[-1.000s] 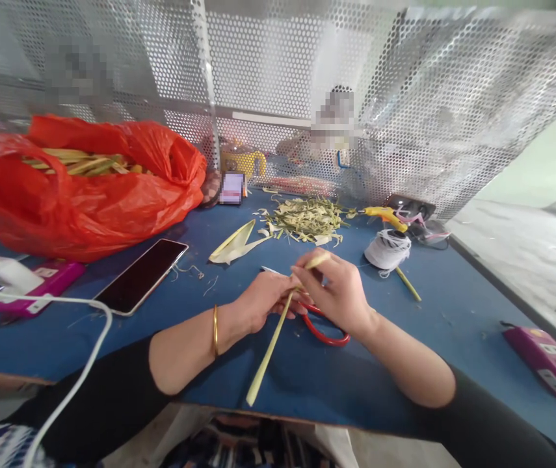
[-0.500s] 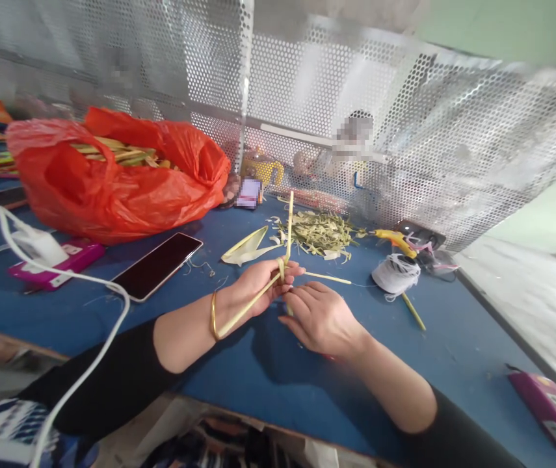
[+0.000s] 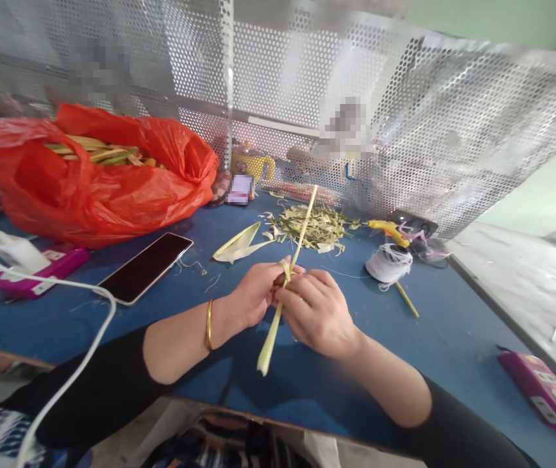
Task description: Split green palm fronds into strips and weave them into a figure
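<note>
Two hands work close together at the middle of the blue table, and we find both engaged on one pale stalk. We record the left hand as pinching the stalk at its middle, thumb uppermost, beside a loop of the same pale material that wraps it. We record the right hand as closed over the stalk just below the loop, back of the hand up and fingers curled; the overlap hides the exact contact of its fingertips. The stalk slants between the hands, its thin end up and away over the scraps, its flared end down towards the near edge. We note a gold bangle on the left wrist.

Beyond the hands, we see the scraps heaped before the perforated screen, with a folded husk to their left. At the left we list a dark phone lying flat, a purple box with a white cable near it, and a red bag holding more strips. At the right we list a white spool, a short stem just beside it, a yellow tool behind it, and a second purple box at the far right
</note>
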Tool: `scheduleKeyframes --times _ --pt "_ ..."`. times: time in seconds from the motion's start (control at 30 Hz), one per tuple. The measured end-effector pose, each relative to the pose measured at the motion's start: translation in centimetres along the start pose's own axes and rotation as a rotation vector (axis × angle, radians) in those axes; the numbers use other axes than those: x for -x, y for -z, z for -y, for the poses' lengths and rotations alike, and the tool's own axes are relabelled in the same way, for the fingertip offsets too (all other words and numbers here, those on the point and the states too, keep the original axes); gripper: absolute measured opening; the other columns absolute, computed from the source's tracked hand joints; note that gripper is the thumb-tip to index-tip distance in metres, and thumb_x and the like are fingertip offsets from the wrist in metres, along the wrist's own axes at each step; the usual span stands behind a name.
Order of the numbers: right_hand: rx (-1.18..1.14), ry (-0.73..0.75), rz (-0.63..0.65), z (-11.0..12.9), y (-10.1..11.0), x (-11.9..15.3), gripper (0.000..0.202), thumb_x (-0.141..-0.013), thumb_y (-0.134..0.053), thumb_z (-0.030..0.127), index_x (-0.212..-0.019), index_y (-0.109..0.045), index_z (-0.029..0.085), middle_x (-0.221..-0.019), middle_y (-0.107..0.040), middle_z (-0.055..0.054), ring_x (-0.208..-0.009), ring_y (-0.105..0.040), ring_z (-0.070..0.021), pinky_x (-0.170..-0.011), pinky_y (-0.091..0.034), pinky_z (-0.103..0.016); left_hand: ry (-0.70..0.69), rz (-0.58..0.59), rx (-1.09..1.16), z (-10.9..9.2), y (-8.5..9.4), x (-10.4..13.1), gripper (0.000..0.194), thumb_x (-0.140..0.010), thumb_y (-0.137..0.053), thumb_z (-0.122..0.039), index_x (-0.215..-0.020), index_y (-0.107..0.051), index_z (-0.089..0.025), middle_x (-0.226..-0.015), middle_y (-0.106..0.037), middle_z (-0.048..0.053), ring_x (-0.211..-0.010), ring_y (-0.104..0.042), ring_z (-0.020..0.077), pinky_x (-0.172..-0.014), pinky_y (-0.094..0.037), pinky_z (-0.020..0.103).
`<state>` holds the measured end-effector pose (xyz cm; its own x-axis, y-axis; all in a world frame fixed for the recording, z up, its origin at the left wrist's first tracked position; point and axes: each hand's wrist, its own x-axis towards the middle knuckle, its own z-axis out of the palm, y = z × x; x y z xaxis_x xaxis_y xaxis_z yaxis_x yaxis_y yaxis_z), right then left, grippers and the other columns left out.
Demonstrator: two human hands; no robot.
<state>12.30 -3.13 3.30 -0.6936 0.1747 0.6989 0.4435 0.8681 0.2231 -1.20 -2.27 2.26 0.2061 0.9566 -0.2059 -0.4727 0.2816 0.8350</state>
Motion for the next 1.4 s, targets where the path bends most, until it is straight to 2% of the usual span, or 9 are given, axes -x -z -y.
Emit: scheduleKeyframes --times 0.2,0.3,0.37,0.53,0.87,1.07,1.2,1.3,1.4 --pt "-0.573 -0.919 -0.293 -1.6 -0.1 -0.2 0.011 -0.082 -0.061 0.029 -0.076 -0.061 0.02 -0.079 -0.067 -0.004 -0.079 -0.061 -0.018 -0.074 -0.048 -0.032 0.042 0.037 0.026 -1.0 -0.2 0.4 0.026 -0.083 -0.066 -0.036 -0.076 -0.07 -0.01 -0.063 -0.069 0.006 -0.054 -0.063 0.0132 -0.058 -0.054 0.025" --pt "-0.883 -1.284 -0.203 -2.4 -0.6 -0.3 0.023 -0.073 -0.065 0.04 -0.073 -0.06 0.018 -0.073 -0.065 -0.003 -0.072 -0.063 -0.0184 -0.069 -0.051 -0.033 -0.018 0.046 -0.054 -1.1 -0.2 0.3 0.033 -0.082 -0.066 -0.042 -0.082 -0.07 -0.01 -0.069 -0.072 0.009 -0.057 -0.066 0.0143 -0.058 -0.055 0.024" --pt "-0.981 -1.401 -0.099 -2.7 -0.9 -0.3 0.026 -0.071 -0.065 0.042 -0.071 -0.057 0.017 -0.063 -0.06 0.0 -0.06 -0.06 -0.0155 -0.06 -0.05 -0.03 -0.032 0.019 -0.103 -0.9 -0.2 0.2 0.035 -0.082 -0.066 -0.044 -0.082 -0.07 -0.01 -0.068 -0.072 0.009 -0.054 -0.065 0.0136 -0.054 -0.054 0.023" --pt "-0.819 -1.363 0.016 -2.8 -1.3 -0.1 0.019 -0.076 -0.057 0.036 -0.068 -0.051 0.019 -0.047 -0.047 0.008 -0.035 -0.042 -0.0081 -0.037 -0.034 -0.022 -0.06 -0.04 -0.206 -0.5 -0.3 0.0 0.028 -0.083 -0.064 -0.039 -0.079 -0.069 -0.011 -0.066 -0.07 0.007 -0.051 -0.06 0.0112 -0.052 -0.053 0.023" --pt "-0.704 -1.358 0.102 -3.4 -1.5 0.3 0.014 -0.079 -0.052 0.025 -0.066 -0.052 0.019 -0.043 -0.049 0.008 -0.031 -0.045 -0.0085 -0.035 -0.034 -0.02 -0.099 0.049 -0.187 -0.5 -0.3 0.2 0.015 -0.066 -0.068 -0.02 -0.079 -0.07 -0.013 -0.069 -0.066 0.002 -0.059 -0.06 0.0106 -0.06 -0.055 0.024" --pt "-0.79 -1.429 0.132 -3.2 -1.7 0.2 0.023 -0.082 -0.053 0.023 -0.059 -0.05 0.018 -0.042 -0.052 0.006 -0.032 -0.049 -0.009 -0.035 -0.038 -0.018 -0.115 -0.112 -0.232 -0.2 -0.4 0.1 0.019 -0.066 -0.074 -0.025 -0.081 -0.072 -0.014 -0.067 -0.066 0.002 -0.057 -0.059 0.011 -0.05 -0.049 0.021" --pt "-1.015 -1.508 0.28 -2.6 -0.6 -0.9 0.02 -0.086 -0.05 0.02 -0.066 -0.053 0.017 -0.053 -0.064 0.0 -0.034 -0.055 -0.0097 -0.033 -0.038 -0.017 -0.102 -0.21 -0.232 -0.5 0.0 -0.3 0.015 -0.066 -0.072 -0.023 -0.078 -0.073 -0.014 -0.069 -0.068 0.003 -0.053 -0.058 0.0098 -0.04 -0.036 0.017" --pt "-1.036 -1.387 0.323 -2.1 0.3 -1.2 0.007 -0.084 -0.049 0.014 -0.082 -0.054 0.018 -0.062 -0.066 0.002 -0.037 -0.058 -0.0098 -0.033 -0.039 -0.016 -0.102 -0.264 -0.216 -1.0 0.2 -0.6 0.016 -0.065 -0.071 -0.02 -0.079 -0.073 -0.015 -0.072 -0.069 0.002 -0.051 -0.055 0.0082 -0.038 -0.031 0.016" --pt "-0.918 -1.19 0.322 -1.6 0.6 -0.9 0.017 -0.085 -0.044 0.01 -0.097 -0.051 0.02 -0.071 -0.067 0.003 -0.041 -0.06 -0.0089 -0.039 -0.043 -0.017 -0.129 -0.276 -0.224 -1.2 0.5 -0.8 0.016 -0.064 -0.071 -0.021 -0.078 -0.072 -0.015 -0.071 -0.069 0.002 -0.051 -0.055 0.008 -0.038 -0.029 0.016"
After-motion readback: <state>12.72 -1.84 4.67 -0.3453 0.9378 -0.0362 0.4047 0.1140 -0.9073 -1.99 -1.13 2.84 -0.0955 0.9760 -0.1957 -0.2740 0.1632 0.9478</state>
